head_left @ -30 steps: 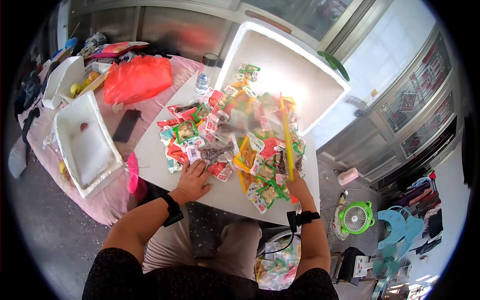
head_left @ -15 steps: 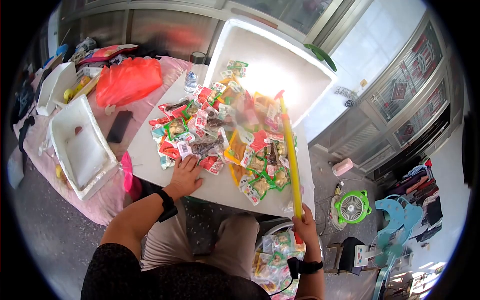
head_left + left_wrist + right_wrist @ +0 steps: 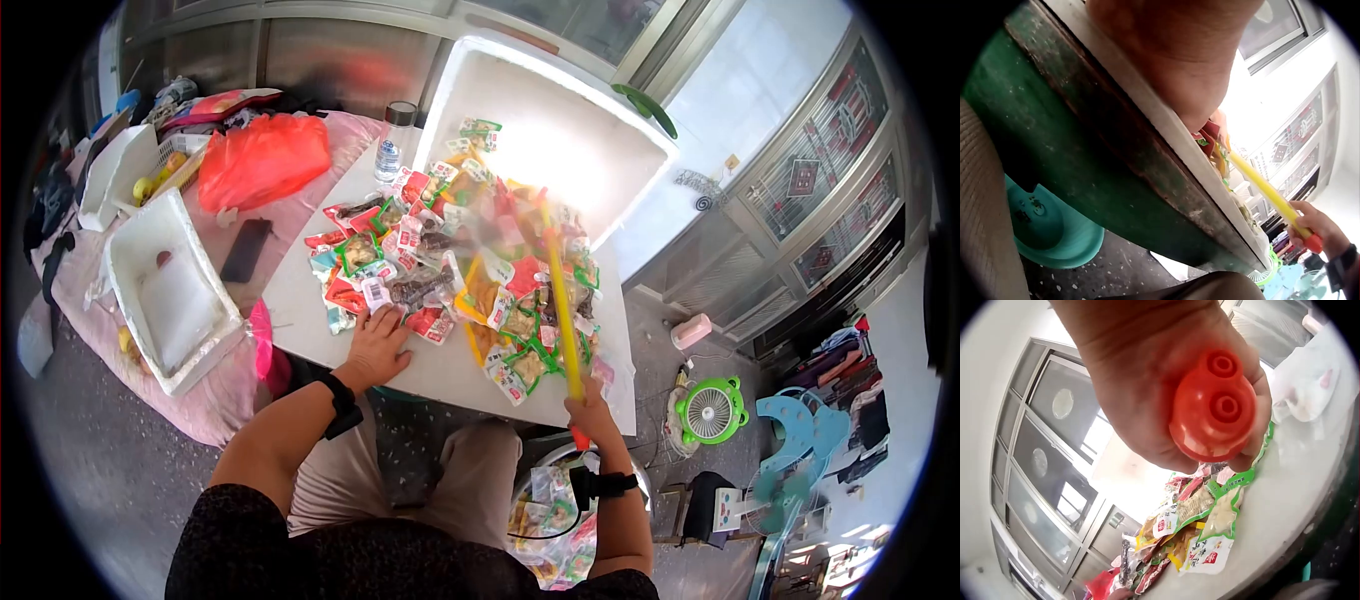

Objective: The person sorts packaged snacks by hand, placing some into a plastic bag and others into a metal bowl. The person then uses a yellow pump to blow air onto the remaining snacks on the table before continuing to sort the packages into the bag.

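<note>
My right hand grips a long yellow stick near its lower end, and the stick slants up over the heap. A rounded red end cap with two ring-shaped sockets sticks out below the fist in the right wrist view. Around the stick's far end the picture is blurred, reddish and see-through. On the table lies a heap of sealed snack packets, red, green, yellow and clear. My left hand rests at the heap's near left edge, fingers extended, fingertips at a white-labelled packet.
A large white foam box stands tipped behind the heap, beside a clear bottle. To the left, a pink-covered surface holds a foam tray, a red bag and a phone. A packet-filled basin sits below the right arm.
The right hand swept the yellow stick down and back toward the body, then forward and left over the packets again. The left hand has stayed at the heap's edge.
</note>
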`<state>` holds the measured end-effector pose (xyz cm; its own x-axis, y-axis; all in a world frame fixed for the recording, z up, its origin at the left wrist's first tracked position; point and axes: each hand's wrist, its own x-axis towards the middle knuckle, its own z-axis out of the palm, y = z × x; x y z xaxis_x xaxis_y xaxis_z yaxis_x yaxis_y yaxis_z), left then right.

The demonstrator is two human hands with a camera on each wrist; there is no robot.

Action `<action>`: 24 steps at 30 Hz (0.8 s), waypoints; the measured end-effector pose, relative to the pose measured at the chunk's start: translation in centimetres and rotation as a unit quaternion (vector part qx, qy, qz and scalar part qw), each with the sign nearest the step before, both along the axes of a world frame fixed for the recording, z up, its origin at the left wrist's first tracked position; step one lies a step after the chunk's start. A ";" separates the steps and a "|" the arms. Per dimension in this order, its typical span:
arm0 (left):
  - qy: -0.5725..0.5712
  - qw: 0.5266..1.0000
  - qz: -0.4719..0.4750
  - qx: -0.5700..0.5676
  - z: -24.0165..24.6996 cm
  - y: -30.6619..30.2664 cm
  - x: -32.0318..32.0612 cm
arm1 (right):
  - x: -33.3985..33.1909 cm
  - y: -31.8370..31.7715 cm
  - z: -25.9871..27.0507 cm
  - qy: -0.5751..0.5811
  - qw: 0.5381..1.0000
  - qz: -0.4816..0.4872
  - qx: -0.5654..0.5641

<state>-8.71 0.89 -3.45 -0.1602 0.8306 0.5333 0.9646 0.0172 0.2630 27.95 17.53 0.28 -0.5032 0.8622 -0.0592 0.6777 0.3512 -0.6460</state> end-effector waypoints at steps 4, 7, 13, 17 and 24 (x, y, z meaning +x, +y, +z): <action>0.002 1.000 0.005 0.002 -0.2 -0.1 0.1 | 1.8 -8.4 3.3 0.066 0.990 -0.002 -0.122; 0.010 1.000 0.005 0.004 -0.3 0.0 0.0 | 3.8 -13.0 4.3 0.185 0.948 -0.007 -0.260; 0.015 1.000 0.002 0.014 -0.4 -0.1 0.0 | 5.4 -12.6 3.9 0.273 0.939 -0.041 -0.207; 0.004 1.000 -0.004 0.012 -0.2 -0.2 -0.1 | -0.2 -5.5 4.2 0.230 0.961 -0.050 -0.148; -0.006 1.000 -0.005 -0.004 0.1 -0.2 -0.2 | -8.6 1.2 3.0 0.154 0.983 -0.032 -0.092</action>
<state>-8.87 0.65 -3.37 -0.1577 0.8371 0.5239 0.9615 0.0091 0.2748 19.35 18.68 3.32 -0.4659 0.8820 -0.0705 0.4564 0.1713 -0.8731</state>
